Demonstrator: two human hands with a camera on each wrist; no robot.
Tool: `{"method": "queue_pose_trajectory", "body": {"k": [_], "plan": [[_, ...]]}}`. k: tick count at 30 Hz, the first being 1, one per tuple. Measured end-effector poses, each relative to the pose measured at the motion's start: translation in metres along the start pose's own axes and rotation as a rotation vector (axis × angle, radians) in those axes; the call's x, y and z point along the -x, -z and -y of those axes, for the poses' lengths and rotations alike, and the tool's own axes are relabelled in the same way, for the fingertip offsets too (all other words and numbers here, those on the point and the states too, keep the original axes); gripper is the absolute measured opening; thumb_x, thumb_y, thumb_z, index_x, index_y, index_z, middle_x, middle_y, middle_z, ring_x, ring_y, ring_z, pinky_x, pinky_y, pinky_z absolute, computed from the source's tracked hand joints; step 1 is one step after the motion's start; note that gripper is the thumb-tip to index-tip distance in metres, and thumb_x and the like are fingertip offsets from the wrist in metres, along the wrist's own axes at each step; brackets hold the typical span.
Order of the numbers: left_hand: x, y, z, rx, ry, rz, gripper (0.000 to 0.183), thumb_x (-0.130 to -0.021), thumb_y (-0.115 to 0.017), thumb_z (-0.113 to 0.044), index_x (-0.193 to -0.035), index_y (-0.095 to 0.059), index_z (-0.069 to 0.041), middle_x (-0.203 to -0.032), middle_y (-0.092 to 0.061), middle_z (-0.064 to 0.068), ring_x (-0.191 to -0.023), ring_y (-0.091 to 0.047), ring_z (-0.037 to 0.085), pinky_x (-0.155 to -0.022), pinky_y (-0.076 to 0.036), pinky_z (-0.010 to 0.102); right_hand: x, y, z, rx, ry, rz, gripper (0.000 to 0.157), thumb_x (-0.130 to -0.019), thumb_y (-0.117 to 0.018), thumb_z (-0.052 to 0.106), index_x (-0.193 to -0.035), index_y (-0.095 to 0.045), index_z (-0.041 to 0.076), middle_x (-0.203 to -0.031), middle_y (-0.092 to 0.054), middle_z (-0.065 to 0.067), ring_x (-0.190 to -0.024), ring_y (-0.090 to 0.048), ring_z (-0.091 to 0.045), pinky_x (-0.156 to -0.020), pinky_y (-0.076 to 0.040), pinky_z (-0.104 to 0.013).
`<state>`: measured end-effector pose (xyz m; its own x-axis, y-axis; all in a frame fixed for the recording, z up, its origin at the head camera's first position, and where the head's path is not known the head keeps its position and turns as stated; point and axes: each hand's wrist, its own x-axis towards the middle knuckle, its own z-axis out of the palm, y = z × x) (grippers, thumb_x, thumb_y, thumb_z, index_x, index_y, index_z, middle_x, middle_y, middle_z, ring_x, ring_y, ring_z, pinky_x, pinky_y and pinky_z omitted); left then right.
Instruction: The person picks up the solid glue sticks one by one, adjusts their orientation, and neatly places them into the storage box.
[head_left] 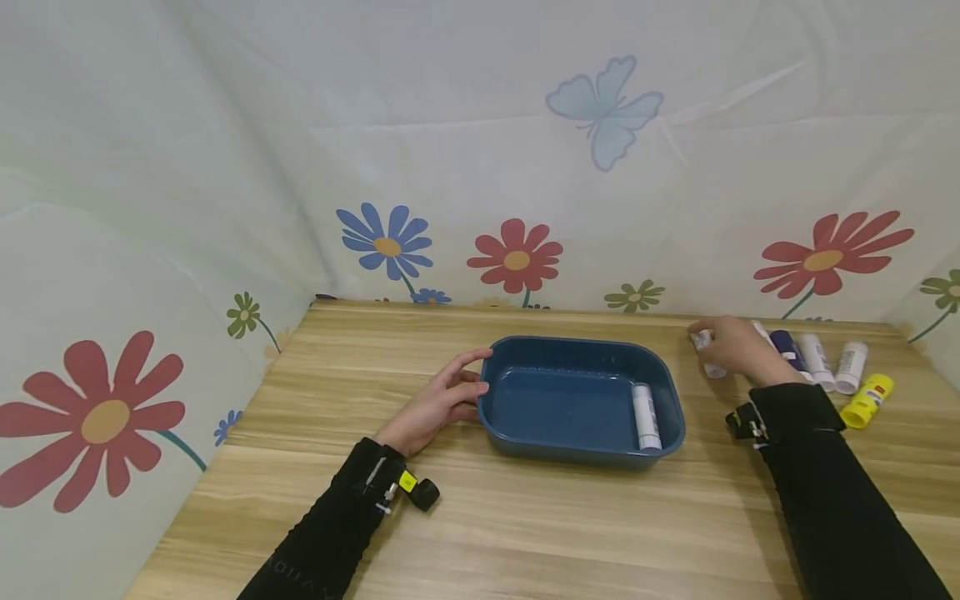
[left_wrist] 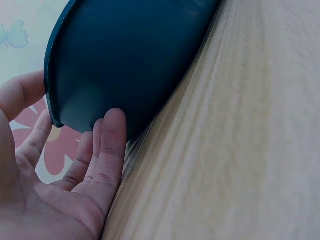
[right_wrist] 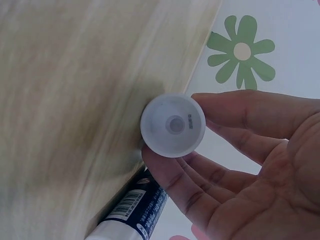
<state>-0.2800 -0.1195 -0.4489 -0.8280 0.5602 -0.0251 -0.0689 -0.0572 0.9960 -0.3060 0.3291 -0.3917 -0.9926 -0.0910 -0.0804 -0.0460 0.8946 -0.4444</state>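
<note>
A blue rectangular basin (head_left: 577, 454) stands on the table. My left hand (head_left: 438, 400) rests at its left end; in the left wrist view its extended fingers (left_wrist: 114, 140) touch the outer wall and rim. Inside the basin, at the right end, lies a white glue stick (head_left: 645, 417). To the basin's right, my right hand (head_left: 742, 346) pinches another white glue stick (head_left: 711, 358) between thumb and fingers. The right wrist view shows this glue stick's round end (right_wrist: 172, 125) facing the camera. Beneath that hand is a dark-blue labelled glue stick (right_wrist: 135, 207).
Right of my right hand lie a navy glue stick (head_left: 787, 350), white glue sticks (head_left: 816, 362) and a yellow one (head_left: 867, 401). A white curtain (head_left: 465, 150) printed with flowers hangs behind the wooden table (head_left: 525, 525) and along its left side.
</note>
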Motion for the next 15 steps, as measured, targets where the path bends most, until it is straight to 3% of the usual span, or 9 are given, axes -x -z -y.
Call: {"method": "queue_pose_trajectory", "body": {"k": [4,10,15], "plan": [[-0.0004,0.0000,-0.0012,-0.003,-0.005,-0.001,0.051,-0.096,-0.059,-0.023,-0.143,-0.040,-0.031,-0.123,-0.042,0.020,-0.096,-0.061,0.030,-0.084,-0.055,0.037,0.0002,0.0005,0.0007,-0.011,-0.007,0.005,0.047,-0.081,-0.060,0.000,-0.126,-0.051,-0.010,-0.117,-0.050,-0.040,-0.087,-0.051,-0.041,-0.059,-0.049,-0.035],[-0.0003,0.0001,-0.0020,-0.005,0.001,-0.002,0.049,-0.096,-0.059,-0.024,-0.142,-0.041,-0.033,-0.123,-0.042,0.019,-0.097,-0.061,0.030,-0.085,-0.055,0.037,0.0021,0.0008,0.0046,-0.026,-0.001,0.009,0.047,-0.082,-0.060,0.002,-0.127,-0.050,-0.010,-0.119,-0.048,-0.041,-0.091,-0.049,-0.043,-0.066,-0.051,-0.042],[0.0003,0.0001,-0.0008,-0.013,0.000,0.001,0.051,-0.096,-0.060,-0.025,-0.142,-0.040,-0.032,-0.123,-0.043,0.019,-0.098,-0.061,0.029,-0.085,-0.055,0.037,0.0014,-0.0007,0.0016,-0.016,0.032,0.003,0.046,-0.080,-0.060,0.000,-0.124,-0.051,-0.011,-0.117,-0.050,-0.041,-0.085,-0.050,-0.040,-0.061,-0.047,-0.037]]}}
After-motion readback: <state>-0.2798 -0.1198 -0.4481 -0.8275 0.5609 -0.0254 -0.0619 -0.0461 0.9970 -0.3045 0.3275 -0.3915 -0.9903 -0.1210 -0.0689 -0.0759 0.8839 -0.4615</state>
